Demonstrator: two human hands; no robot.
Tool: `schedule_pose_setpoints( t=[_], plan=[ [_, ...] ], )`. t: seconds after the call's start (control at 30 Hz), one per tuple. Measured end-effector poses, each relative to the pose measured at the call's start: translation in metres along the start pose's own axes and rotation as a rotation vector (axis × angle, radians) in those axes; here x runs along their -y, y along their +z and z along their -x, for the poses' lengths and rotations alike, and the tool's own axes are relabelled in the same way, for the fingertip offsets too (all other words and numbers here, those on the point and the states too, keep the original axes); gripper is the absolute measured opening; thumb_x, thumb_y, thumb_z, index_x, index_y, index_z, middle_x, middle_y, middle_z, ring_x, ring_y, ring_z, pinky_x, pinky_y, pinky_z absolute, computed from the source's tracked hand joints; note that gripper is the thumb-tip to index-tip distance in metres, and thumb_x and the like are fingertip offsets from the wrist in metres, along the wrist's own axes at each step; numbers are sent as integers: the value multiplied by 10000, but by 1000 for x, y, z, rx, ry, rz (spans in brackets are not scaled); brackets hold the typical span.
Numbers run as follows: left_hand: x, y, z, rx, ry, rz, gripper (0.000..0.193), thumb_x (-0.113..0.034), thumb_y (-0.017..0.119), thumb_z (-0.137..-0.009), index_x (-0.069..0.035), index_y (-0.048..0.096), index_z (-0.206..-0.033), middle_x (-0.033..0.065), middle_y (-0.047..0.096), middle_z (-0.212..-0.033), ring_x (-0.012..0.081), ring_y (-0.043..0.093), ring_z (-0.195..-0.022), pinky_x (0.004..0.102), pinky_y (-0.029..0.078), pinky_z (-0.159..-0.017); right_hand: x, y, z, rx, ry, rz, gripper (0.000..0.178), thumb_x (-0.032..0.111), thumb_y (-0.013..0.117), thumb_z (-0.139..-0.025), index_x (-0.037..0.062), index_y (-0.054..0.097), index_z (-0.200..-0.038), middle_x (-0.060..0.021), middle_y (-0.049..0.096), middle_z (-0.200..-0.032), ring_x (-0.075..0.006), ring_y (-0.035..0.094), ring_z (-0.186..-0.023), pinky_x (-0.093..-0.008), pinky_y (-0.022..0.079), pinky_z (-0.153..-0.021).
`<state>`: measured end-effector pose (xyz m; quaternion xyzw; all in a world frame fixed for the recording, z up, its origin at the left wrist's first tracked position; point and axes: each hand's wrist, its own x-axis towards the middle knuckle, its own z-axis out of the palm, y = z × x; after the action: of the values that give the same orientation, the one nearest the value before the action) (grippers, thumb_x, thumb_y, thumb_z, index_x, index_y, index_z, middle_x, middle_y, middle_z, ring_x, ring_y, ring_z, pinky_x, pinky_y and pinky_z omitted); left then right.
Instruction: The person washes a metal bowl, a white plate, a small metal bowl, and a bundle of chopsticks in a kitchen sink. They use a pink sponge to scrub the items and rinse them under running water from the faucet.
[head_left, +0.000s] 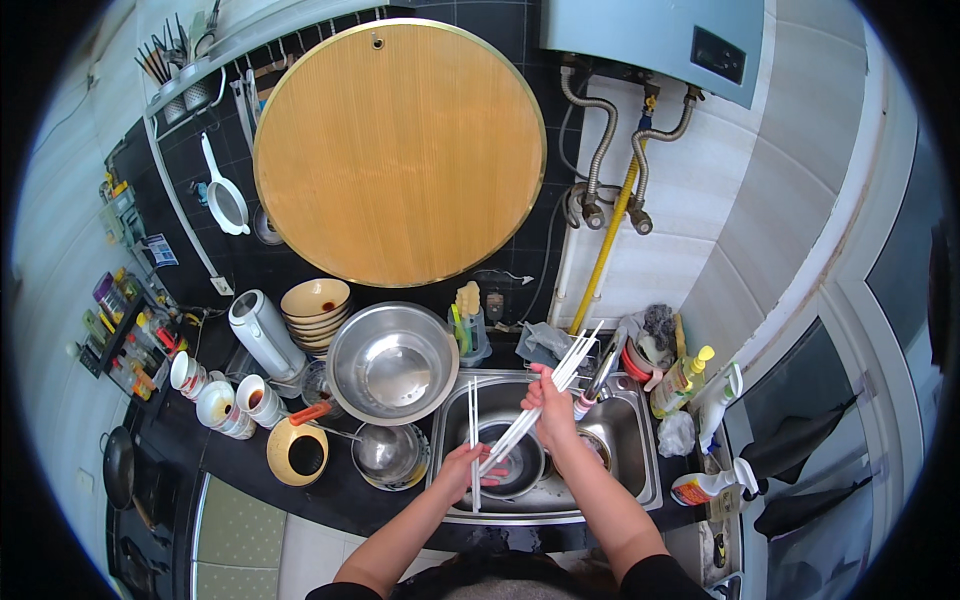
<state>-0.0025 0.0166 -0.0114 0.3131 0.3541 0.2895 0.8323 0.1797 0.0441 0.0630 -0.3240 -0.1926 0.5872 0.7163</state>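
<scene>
Both of my hands are over the steel sink (632, 455). My right hand (548, 408) is closed around a bundle of long white chopsticks (517, 432), which slants from upper right to lower left. A separate pair of white chopsticks (474, 420) stands nearly upright in the picture, held in my left hand (462, 472). The bundle's lower ends reach my left fingers. Beneath the hands a dark round pan (535, 476) sits in the left basin, partly covered by the chopsticks. The faucet (606, 370) is just right of my right hand.
Left of the sink stand a large steel basin (349, 372), a ladle (385, 452) over a pot, a yellow bowl (282, 468), stacked bowls (306, 300) and paper cups (224, 412). Right of it are a yellow soap bottle (678, 388) and a spray bottle (700, 488).
</scene>
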Motion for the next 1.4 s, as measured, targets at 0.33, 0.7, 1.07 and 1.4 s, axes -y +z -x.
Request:
schedule_pose_setpoints(
  t=[0.33, 0.7, 1.07, 1.4],
  plan=[
    [7, 3, -16, -68, 14, 327, 276, -192, 325, -933, 56, 411, -1020, 302, 511, -1058, 426, 557, -938, 453, 492, -804, -24, -11, -15, -73, 15, 59, 237, 237, 454, -909, 27, 495, -1012, 13, 388, -604, -84, 358, -519, -251, 362, -506],
    [-9, 23, -17, 68, -33, -76, 276, -233, 346, -937, -7, 465, -1041, 157, 610, -946, 253, 633, -808, 334, 525, -675, -65, -23, -6, -114, 82, 457, 297, 280, 474, -897, 18, 547, -1016, -36, 570, -783, -91, 500, -657, -243, 416, -581],
    [-5, 18, -19, 125, -101, -198, 279, -315, 332, -937, -78, 446, -1031, 85, 556, -753, 214, 585, -598, 323, 505, -534, -64, -20, 9, -64, 277, 273, 278, 277, 549, -858, 29, 482, -963, -25, 494, -661, -121, 514, -580, -278, 487, -598],
    [13, 3, -9, 30, -55, 494, 483, -443, 321, -906, -6, 440, -1075, 201, 531, -1054, 375, 549, -932, 472, 446, -829, -42, 6, 6, -31, -170, 129, 183, 224, 493, -893, 46, 452, -885, 13, 377, -571, -81, 375, -490, -245, 387, -484]
  ],
)
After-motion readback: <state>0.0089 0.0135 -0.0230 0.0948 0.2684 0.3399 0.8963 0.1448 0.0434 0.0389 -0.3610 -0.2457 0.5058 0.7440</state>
